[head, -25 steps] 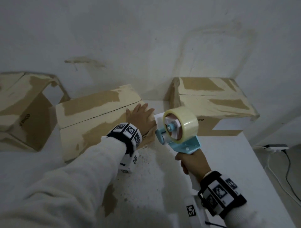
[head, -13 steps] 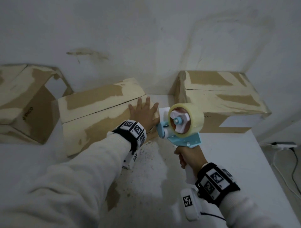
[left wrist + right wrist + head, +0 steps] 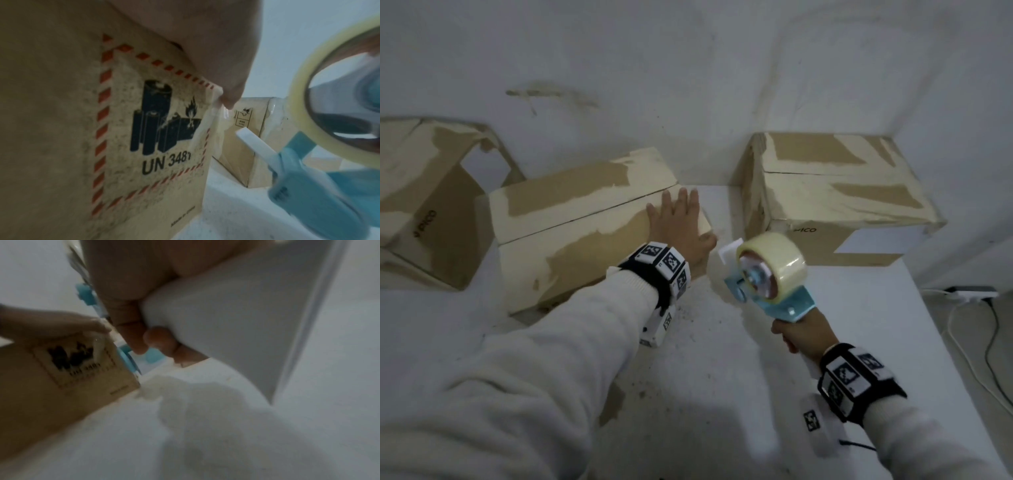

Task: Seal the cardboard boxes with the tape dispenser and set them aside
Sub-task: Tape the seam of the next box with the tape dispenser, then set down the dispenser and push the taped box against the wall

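A closed cardboard box (image 3: pixel 571 233) lies in the middle of the white table, its top streaked with old tape. My left hand (image 3: pixel 678 222) presses flat on the box's right end, fingers straight. The box's near side (image 3: pixel 72 129) carries a battery hazard label. My right hand (image 3: pixel 798 334) grips the white handle of a light-blue tape dispenser (image 3: pixel 770 274) with a clear tape roll. The dispenser (image 3: pixel 320 146) hangs in the air just right of the box's corner, apart from it. My right-hand fingers (image 3: pixel 127 308) are curled round the handle.
A second closed box (image 3: pixel 835 195) stands at the back right against the wall. A third box (image 3: pixel 424 205), tilted with an open flap, sits at the far left. The white table (image 3: pixel 739 377) ends at the right; cables (image 3: pixel 983 342) lie on the floor there.
The tape dispenser has drifted slightly right and down, away from the box corner. My left hand has stayed flat on the box.
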`<state>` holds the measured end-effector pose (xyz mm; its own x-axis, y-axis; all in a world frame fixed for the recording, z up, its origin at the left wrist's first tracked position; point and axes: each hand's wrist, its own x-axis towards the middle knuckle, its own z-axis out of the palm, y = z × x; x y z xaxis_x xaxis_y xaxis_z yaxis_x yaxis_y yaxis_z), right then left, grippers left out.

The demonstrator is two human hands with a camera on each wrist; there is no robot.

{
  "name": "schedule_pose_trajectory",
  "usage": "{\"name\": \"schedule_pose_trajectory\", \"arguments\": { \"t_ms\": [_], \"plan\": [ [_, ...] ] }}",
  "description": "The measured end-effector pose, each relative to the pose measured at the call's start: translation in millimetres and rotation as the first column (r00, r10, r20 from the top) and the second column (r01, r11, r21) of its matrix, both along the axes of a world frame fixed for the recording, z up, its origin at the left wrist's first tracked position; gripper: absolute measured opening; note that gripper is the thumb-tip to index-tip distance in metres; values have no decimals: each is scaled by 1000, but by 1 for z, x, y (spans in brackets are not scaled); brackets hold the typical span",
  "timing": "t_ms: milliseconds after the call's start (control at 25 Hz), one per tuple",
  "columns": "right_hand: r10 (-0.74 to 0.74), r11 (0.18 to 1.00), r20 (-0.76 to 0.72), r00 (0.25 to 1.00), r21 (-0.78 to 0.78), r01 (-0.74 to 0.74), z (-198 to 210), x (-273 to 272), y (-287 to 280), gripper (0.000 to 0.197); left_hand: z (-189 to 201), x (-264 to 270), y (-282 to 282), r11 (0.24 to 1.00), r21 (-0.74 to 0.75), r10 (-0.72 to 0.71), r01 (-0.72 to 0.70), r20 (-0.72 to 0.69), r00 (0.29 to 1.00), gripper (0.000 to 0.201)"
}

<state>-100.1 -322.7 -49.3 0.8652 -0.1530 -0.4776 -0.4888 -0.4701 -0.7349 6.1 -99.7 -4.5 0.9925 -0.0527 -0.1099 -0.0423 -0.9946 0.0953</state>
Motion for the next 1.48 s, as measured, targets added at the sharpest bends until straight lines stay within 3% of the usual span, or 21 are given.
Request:
{"name": "schedule_pose_trajectory", "arguments": {
  "t_ms": [80,120,200,360,520,800,920,1120,1360,1480],
  "plan": [
    [258,929,-47,965,-260,-261,-4,-1,-17,11,-2,0,-1,1000,15,-2,2,-5,1000,88],
    [423,815,-115,899,-386,-433,-8,-2,-24,25,-3,0,-2,1000,15,-5,5,-9,1000,89],
    [648,575,-223,728,-484,-660,-15,-2,-30,41,-3,-1,-1,1000,7,-12,12,-8,1000,89],
    [793,364,-262,550,-519,-773,-35,6,-28,46,-4,-2,0,997,14,-80,81,-16,997,95],
    [845,153,-313,433,-635,-757,-48,12,-25,52,-4,-4,0,982,21,-189,190,-33,981,97],
    [812,264,-190,551,-723,-638,-44,25,-8,48,-4,-6,-1,977,38,-209,210,-23,978,97],
    [830,287,-171,532,-686,-668,-43,29,6,48,-2,-9,0,976,24,-214,214,-20,977,99],
    [847,201,-248,470,-670,-715,-35,23,40,51,2,-9,8,967,-90,-238,237,3,971,99],
    [867,178,-267,421,-623,-762,-34,13,83,56,3,-24,35,959,-110,-258,262,49,965,92],
    [819,303,-230,525,-604,-737,-22,25,80,55,6,-35,60,961,-168,-208,221,96,973,91]
  ]
}}
